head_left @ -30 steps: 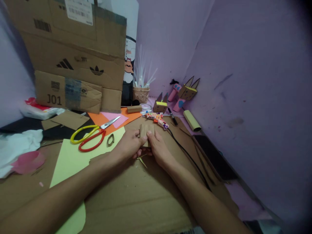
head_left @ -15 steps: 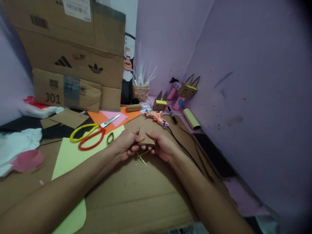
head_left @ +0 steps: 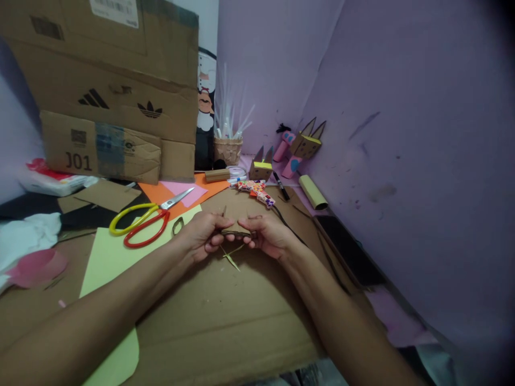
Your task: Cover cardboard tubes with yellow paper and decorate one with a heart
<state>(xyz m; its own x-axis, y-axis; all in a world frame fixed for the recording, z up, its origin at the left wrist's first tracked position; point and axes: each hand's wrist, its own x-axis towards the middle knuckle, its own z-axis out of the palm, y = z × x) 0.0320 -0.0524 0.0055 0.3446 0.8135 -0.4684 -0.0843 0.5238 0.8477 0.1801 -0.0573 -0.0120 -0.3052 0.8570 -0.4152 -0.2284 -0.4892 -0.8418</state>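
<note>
Cardboard piece (head_left: 236,232): small and brown, seen almost edge-on. It is held just above the sheet, between both hands, mid-view.
Left hand (head_left: 201,235): pinches the piece's left end, thumb on top and fingers curled close together beneath.
Right hand (head_left: 269,236): pinches the right end the same way, thumb above and fingers bunched under. The fingertips are partly hidden.
Strip (head_left: 224,211): thin and brown, standing upright by the left thumb. Whether it is joined to the piece cannot be told.
Sliver (head_left: 231,260): yellow-green and pointed, lying on the sheet just under the hands.
Sheet (head_left: 225,321): large, flat brown cardboard under both forearms.
Green paper (head_left: 107,260): pale, lying partly under the left forearm.
Loop (head_left: 177,225): small cardboard ring on the green paper, between the scissors and the left hand.
Scissors (head_left: 139,225): one yellow and one red handle, blades resting over the orange paper (head_left: 155,192).
Glue gun (head_left: 257,191): patterned, lying just behind the hands.
Cord (head_left: 289,229): black, runs past the right wrist.
Boxes (head_left: 108,91): stacked at back left.
Basket (head_left: 228,150): at the back, holds white sticks.
Figures (head_left: 261,169): cardboard with pointed ears, near the purple wall (head_left: 402,134).
Roll (head_left: 314,193): yellow, lying near the wall.
</note>
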